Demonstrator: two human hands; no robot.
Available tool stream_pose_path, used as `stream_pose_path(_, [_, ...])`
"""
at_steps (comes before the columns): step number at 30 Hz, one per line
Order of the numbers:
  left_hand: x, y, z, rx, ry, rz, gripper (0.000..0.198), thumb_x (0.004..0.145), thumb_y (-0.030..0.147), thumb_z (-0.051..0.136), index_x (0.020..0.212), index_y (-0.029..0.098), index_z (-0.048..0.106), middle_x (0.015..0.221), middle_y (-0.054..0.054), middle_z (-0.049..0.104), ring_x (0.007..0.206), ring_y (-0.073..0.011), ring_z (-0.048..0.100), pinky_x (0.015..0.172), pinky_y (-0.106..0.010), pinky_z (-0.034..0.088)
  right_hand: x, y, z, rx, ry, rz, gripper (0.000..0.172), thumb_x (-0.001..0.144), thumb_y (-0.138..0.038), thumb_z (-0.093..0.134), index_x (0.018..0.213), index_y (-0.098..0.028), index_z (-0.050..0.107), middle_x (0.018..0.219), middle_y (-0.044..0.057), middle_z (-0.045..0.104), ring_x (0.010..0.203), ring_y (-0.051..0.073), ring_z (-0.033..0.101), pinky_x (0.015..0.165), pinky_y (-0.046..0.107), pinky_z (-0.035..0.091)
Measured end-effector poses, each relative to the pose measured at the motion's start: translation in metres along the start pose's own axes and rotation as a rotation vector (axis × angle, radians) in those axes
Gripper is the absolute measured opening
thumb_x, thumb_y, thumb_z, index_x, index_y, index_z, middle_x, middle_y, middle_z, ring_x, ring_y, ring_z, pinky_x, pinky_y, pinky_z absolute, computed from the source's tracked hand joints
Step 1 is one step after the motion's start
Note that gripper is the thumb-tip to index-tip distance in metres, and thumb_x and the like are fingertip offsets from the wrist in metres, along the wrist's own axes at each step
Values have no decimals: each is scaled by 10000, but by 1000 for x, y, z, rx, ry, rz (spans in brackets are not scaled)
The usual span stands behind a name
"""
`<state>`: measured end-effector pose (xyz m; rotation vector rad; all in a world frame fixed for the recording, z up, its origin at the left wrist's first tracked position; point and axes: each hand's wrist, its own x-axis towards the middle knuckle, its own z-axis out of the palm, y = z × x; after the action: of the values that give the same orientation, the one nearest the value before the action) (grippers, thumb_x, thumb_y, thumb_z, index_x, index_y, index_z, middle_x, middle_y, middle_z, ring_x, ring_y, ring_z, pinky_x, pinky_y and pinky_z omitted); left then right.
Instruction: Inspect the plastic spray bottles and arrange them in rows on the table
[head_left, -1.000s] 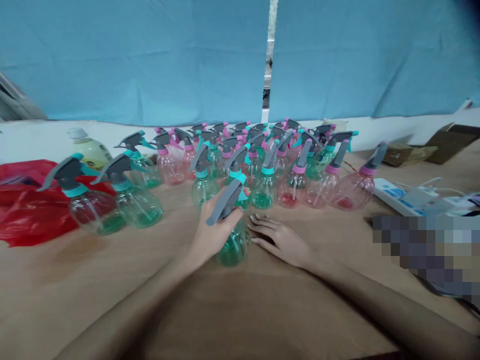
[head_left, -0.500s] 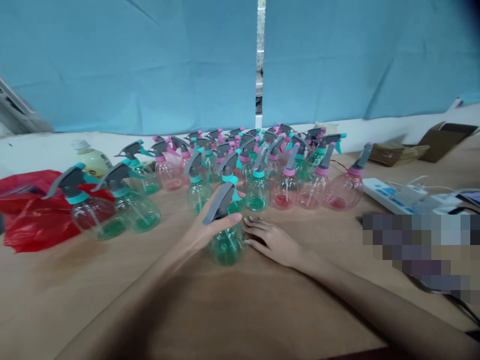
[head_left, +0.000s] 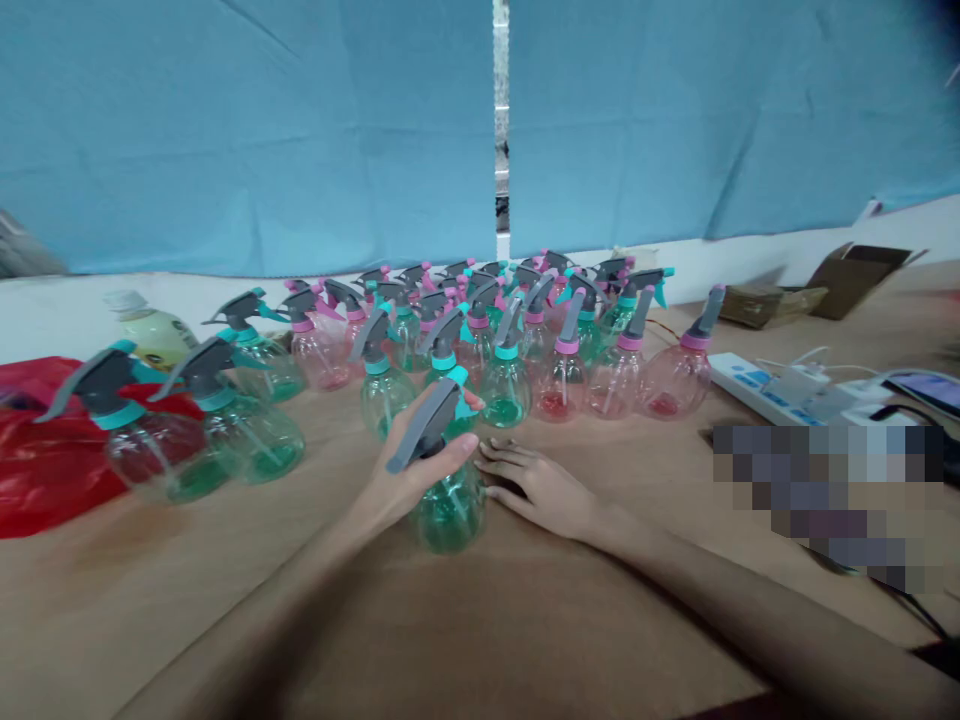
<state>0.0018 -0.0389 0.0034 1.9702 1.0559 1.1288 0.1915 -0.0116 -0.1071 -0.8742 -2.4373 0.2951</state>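
Green spray bottle (head_left: 448, 520) upright before the bottle cluster (head_left: 506, 385), long axis near vertical, nozzle (head_left: 457, 378) facing away, slightly right! Left hand (head_left: 405, 484): grip wrapped round its neck; right hand (head_left: 546, 490): grip loosely spread, low over the desk (head_left: 480, 630), just beside.

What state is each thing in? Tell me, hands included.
Nearest clear green plastic spray bottle: upright, grey head fitted.
Left hand: around that bottle's neck; firmness unclear.
Right hand: palm down, fingers extended.
Clear pink and green plastic spray bottles behind: heads fitted.
Pale yellow plastic bottle: white cap on.
Red plastic bag: crumpled.
Rightmost brown cardboard box: flap raised.
White plastic power strip: on or off unclear.
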Motion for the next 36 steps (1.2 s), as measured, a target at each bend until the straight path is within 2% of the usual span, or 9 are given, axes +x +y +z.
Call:
stream_pose_path(5, [3,2,-1,-137,-40,48,446,761,367,612,1166,214,505,1144,-85,592,1104,-272,522,953,-414,394,0,1,1,-2,2,-2,420,929,-399,411,1287,-203,511,1344,79,508,1284,215,414,1077,444,331])
stream_pose_path(11, [8,2,-4,-84,-140,22,346,734,298,645,1055,208,552,1135,-99,586,1096,-279,539,920,-427,431,0,1,1,-11,1,4,428,926,-401,420,1272,-173,522,1342,87,511,1282,214,416,1081,430,329])
stream_pose_path(14, [8,-4,-4,-104,-168,32,392,718,273,657,1086,215,536,1168,-102,574,1119,-290,536,905,-423,446,-1,2,2,-12,4,0,423,925,-396,424,1270,-171,523,1351,87,501,1282,212,415,1078,426,335])
stream_pose_path(18, [6,-12,0,-88,-120,-5,520,685,262,661,1180,222,507,1234,-120,557,1110,-309,544,867,-434,469,-1,2,2,-7,14,-4,418,925,-397,423,1266,-179,527,1342,92,510,1280,213,418,1072,433,342])
stream_pose_path(24, [3,-10,4,-102,-78,-66,500,736,235,590,1224,207,487,1265,-105,550,994,-236,607,879,-394,478,0,1,1,-11,-9,2,431,927,-387,423,1283,-160,511,1341,94,511,1287,201,409,1087,410,325])
stream_pose_path(31, [-1,-10,6,-72,-29,-46,393,731,198,575,1121,206,534,1148,-74,610,854,-199,630,779,-343,504,-1,1,0,-11,-15,-10,429,928,-376,422,1307,-185,486,1346,88,506,1288,216,407,1078,437,337])
stream_pose_path(36, [-3,-11,5,55,0,-47,294,723,160,549,1011,218,555,864,-30,643,707,-180,614,654,-318,486,-1,2,1,-26,-36,2,424,931,-382,412,1289,-173,504,1364,91,486,1301,211,388,1090,429,320])
